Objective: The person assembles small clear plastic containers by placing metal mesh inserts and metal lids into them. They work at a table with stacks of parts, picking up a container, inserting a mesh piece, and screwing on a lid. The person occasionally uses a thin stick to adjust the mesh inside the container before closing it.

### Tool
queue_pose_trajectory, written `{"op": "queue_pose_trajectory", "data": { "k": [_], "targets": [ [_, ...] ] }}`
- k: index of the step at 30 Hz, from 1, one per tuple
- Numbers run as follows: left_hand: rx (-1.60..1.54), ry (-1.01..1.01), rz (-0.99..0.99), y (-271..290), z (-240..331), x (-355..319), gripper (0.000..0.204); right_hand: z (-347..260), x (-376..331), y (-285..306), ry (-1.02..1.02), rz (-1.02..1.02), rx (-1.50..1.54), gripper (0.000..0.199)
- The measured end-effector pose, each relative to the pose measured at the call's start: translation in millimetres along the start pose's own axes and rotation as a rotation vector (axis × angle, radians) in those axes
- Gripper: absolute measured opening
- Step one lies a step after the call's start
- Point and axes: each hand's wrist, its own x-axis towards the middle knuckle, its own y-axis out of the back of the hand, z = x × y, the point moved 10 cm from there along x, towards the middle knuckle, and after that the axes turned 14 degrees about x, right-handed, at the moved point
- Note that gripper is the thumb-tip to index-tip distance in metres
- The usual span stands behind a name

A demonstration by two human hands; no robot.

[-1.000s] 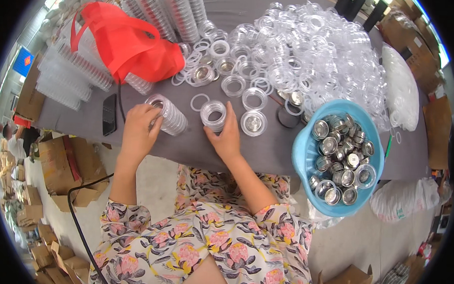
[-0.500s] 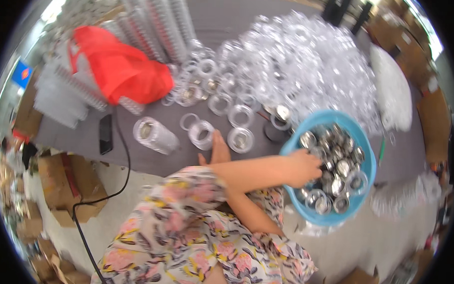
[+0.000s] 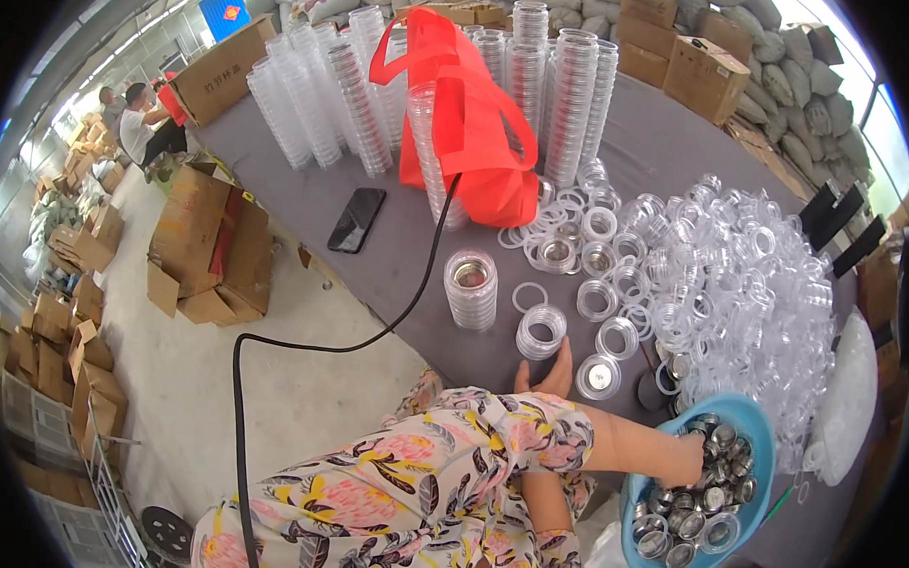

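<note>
My arms cross, the left one over the right. My left hand (image 3: 682, 460) reaches into a blue plastic basin (image 3: 760, 425) of round silver metal caps (image 3: 712, 498); its fingertips are hidden there. My right hand (image 3: 553, 376) has its thumb and fingers apart, fingertips against the near side of a short stack of clear plastic rings (image 3: 541, 332). A thin clear ring (image 3: 529, 297) lies behind that stack. To its right is a clear round lid with a white disc in it (image 3: 598, 376). Left of it stands a clear stack topped with a silver cap (image 3: 470, 285).
A heap of clear rings (image 3: 735, 284) covers the table's right side. Tall stacks of clear cups (image 3: 355, 110) and a red bag (image 3: 470, 124) stand at the back. A phone (image 3: 357, 221) and black cable (image 3: 430, 258) lie left. Cardboard boxes (image 3: 216, 246) are on the floor.
The view has swung up and left, so the back of the table and the room show. My left hand remains in the basin and my right hand by the ring stack.
</note>
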Motion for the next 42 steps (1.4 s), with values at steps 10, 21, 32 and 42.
{"op": "queue_pose_trajectory", "data": {
  "k": [10, 21, 32, 42],
  "targets": [
    [-0.949, 0.457, 1.05, 93.0, -71.1, -178.1, 0.036, 5.0, 9.6, 5.5, -0.027, 0.04, -0.005, 0.07],
    [0.019, 1.054, 0.571, 30.0, -109.5, -386.9, 0.029, -2.7, 10.1, 6.1, -0.043, 0.059, -0.062, 0.066],
    [-0.239, 0.942, 0.358, -7.3, -109.6, -371.3, 0.023, -7.9, 12.5, 8.4, -0.009, 0.064, -0.046, 0.067],
    [-0.322, 0.933, 0.254, -31.1, -107.5, -360.3, 0.025, 0.4, 20.6, -2.4, -0.038, 0.063, -0.065, 0.083]
  ]
}}
